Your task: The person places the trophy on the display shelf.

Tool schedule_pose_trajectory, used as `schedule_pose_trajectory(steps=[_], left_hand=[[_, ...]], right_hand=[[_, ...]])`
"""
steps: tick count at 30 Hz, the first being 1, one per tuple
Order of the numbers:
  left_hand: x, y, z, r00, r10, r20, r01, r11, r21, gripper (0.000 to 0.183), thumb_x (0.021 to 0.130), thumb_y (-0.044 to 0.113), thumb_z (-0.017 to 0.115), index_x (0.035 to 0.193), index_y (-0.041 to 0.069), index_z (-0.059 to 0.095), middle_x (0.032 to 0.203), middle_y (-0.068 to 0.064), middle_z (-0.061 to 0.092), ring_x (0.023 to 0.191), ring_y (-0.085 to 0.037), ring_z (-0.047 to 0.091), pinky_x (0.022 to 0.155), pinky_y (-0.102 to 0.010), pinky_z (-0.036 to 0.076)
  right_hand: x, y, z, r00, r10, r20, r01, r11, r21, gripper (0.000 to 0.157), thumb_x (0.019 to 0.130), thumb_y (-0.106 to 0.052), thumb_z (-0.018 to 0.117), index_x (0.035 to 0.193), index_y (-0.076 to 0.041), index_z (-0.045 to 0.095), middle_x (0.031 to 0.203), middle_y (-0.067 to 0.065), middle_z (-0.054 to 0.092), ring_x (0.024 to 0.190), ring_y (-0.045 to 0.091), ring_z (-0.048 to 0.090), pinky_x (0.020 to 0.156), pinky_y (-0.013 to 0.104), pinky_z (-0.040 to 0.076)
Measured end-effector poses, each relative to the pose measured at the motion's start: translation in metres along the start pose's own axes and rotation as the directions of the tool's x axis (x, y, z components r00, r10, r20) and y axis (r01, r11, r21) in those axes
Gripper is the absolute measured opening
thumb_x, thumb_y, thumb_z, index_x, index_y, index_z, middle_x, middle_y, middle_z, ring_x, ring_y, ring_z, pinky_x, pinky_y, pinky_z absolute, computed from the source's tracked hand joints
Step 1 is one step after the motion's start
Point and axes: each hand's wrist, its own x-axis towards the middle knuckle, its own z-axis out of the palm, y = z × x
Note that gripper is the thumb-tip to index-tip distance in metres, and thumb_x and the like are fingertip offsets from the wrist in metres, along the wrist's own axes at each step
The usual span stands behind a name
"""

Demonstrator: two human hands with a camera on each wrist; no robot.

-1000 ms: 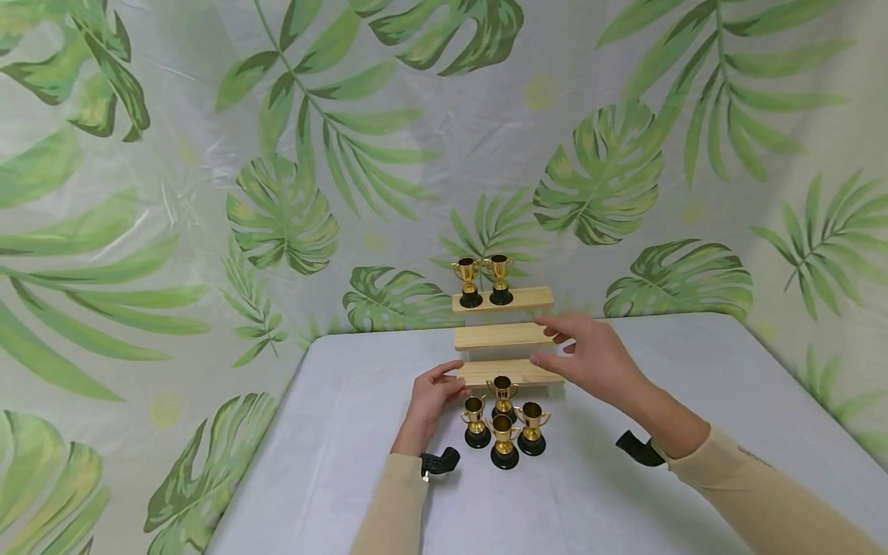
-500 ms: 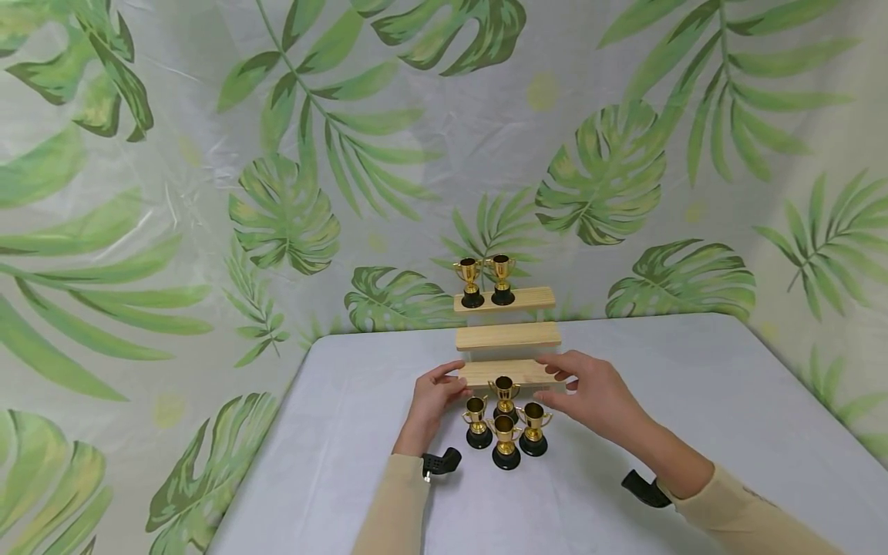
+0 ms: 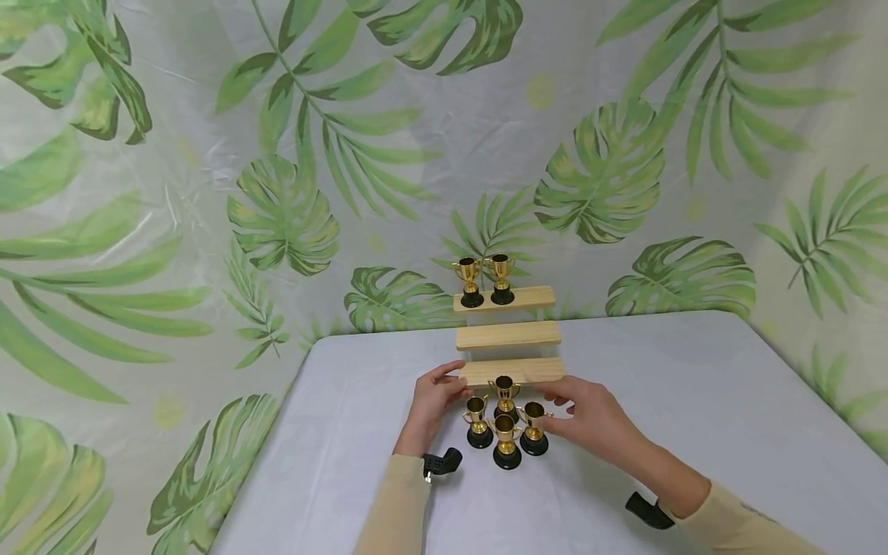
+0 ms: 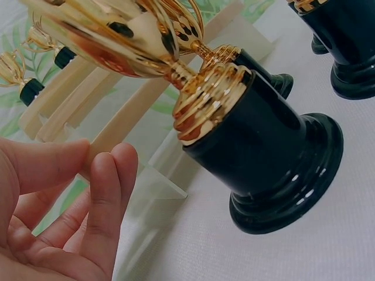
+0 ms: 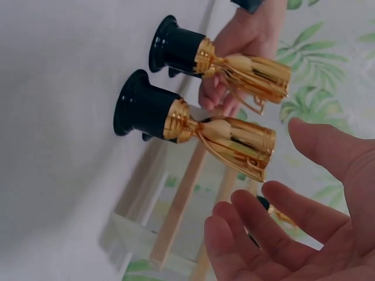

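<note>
My left hand (image 3: 428, 401) pinches the left end of the lowest wooden plank of a three-step display stand (image 3: 509, 334); the left wrist view shows thumb and fingertips on the plank's end (image 4: 120, 120). My right hand (image 3: 590, 412) is at the right-hand gold trophy cup (image 3: 534, 438), thumb and fingers spread near its rim. In the right wrist view a gap shows between the fingers and this cup (image 5: 237, 140). Other small gold cups on black bases stand close by: a left one (image 3: 478, 432), a front one (image 3: 506, 455) and a rear one (image 3: 504, 395).
Two more trophy cups, a left one (image 3: 469, 281) and a right one (image 3: 501, 279), stand on the top plank. The stand's plank supports look translucent. A white cloth covers the table (image 3: 347, 432). Behind it hangs a leaf-patterned curtain (image 3: 444, 169).
My right hand has come down from beside the middle plank to the right-hand trophy cup. My left hand keeps its place at the lowest plank. The cups have not moved.
</note>
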Motion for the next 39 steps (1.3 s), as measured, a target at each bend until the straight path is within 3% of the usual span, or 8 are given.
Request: schedule_pose_trajectory(steps=[7,14,27,39], left_hand=[[0.001,-0.001,0.0,1.0,-0.002,-0.001,0.002,1.0,0.002,0.04,0.089,0.0,0.074,0.128,0.004,0.068,0.09,-0.014,0.069,0.079,-0.025,0.073,0.089,-0.041,0.058],[0.002,-0.001,-0.001,1.0,-0.008,-0.012,0.008,1.0,0.003,0.038,0.088,-0.001,0.074,0.125,0.007,0.07,0.088,-0.012,0.069,0.075,-0.022,0.073,0.085,-0.039,0.06],[0.004,-0.004,-0.002,1.0,0.008,-0.004,-0.008,1.0,-0.012,0.04,0.088,-0.003,0.074,0.126,0.003,0.069,0.087,-0.012,0.067,0.075,-0.023,0.073,0.082,-0.038,0.06],[0.002,0.0,-0.003,1.0,-0.008,0.001,0.008,1.0,-0.015,0.039,0.089,-0.001,0.074,0.127,0.007,0.07,0.09,-0.012,0.069,0.077,-0.022,0.073,0.085,-0.039,0.06]], right_hand=[[-0.001,0.002,0.01,1.0,0.006,0.005,-0.006,1.0,0.014,0.047,0.08,-0.028,0.086,0.122,-0.013,0.072,0.113,0.0,0.069,0.094,0.019,0.064,0.073,0.032,0.056],[0.002,0.004,0.018,1.0,0.012,-0.001,-0.012,1.0,-0.025,0.044,0.08,-0.028,0.086,0.119,-0.013,0.073,0.102,-0.009,0.067,0.089,0.015,0.062,0.068,0.026,0.054],[0.004,0.002,0.028,0.999,0.051,-0.013,-0.052,0.997,-0.048,0.044,0.077,-0.03,0.088,0.116,-0.015,0.075,0.093,-0.008,0.064,0.081,0.017,0.061,0.06,0.025,0.05],[0.005,0.004,0.033,0.998,0.033,-0.05,-0.034,0.999,-0.03,0.039,0.078,-0.03,0.088,0.113,-0.016,0.076,0.091,-0.01,0.063,0.081,0.013,0.06,0.06,0.025,0.051]])
